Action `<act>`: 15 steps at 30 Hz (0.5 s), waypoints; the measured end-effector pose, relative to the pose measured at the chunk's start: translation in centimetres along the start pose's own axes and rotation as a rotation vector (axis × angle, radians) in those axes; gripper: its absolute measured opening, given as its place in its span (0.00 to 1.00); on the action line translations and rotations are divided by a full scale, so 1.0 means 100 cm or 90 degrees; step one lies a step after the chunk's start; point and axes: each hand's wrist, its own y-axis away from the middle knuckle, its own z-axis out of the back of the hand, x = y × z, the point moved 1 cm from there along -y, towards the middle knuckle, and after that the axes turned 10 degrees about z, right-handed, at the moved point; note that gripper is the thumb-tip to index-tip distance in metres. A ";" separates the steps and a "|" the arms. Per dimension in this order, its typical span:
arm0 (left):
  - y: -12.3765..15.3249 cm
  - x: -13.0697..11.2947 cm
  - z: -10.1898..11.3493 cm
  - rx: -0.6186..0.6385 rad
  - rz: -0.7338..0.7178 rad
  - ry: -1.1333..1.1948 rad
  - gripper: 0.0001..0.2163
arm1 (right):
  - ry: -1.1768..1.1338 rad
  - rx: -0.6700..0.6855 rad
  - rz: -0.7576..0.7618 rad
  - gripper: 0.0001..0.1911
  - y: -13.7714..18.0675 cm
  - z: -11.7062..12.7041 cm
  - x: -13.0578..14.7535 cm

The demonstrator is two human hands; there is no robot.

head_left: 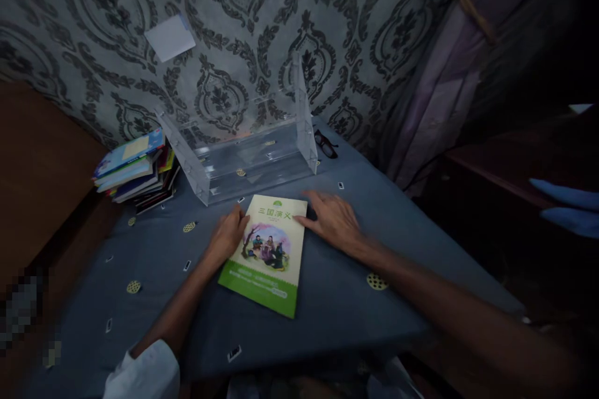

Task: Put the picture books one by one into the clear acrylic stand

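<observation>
A book [274, 246] with a cream and green cover lies face up on the cloth-covered table in front of me. Its cover shows a painted scene of figures under a pink tree, with Chinese characters above. My left hand [229, 230] is closed at the book's left edge, thumb by the cover and the other fingers curled mostly out of sight. On the opposite side, my right hand [334, 221] has its thumb at the right edge and its fingers spread apart near the upper right corner. Behind the book stands a clear plastic rack [253, 162].
A stack of books [135, 168] sits left of the rack. Eyeglasses [326, 144] lie to its right. The blue patterned tablecloth [154, 312] covers the table. A white card [171, 38] is on the wallpaper, and a tied curtain [440, 93] hangs at the right.
</observation>
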 end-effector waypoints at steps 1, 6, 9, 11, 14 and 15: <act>0.004 0.000 0.000 0.005 -0.006 -0.004 0.05 | 0.002 0.013 -0.013 0.22 0.001 0.001 0.001; 0.015 -0.007 0.003 0.066 -0.007 0.061 0.04 | -0.038 0.001 0.022 0.17 0.003 -0.004 0.003; 0.015 -0.011 0.003 0.124 0.023 0.134 0.06 | -0.071 -0.044 0.044 0.18 -0.002 -0.011 -0.002; 0.012 -0.012 0.002 0.138 0.030 0.160 0.06 | -0.091 -0.068 0.057 0.18 -0.007 -0.016 -0.006; 0.007 -0.014 0.000 0.122 0.011 0.139 0.06 | -0.115 -0.078 0.080 0.18 -0.016 -0.020 -0.010; 0.006 -0.015 -0.001 0.100 0.002 0.108 0.06 | -0.120 -0.076 0.085 0.18 -0.019 -0.020 -0.011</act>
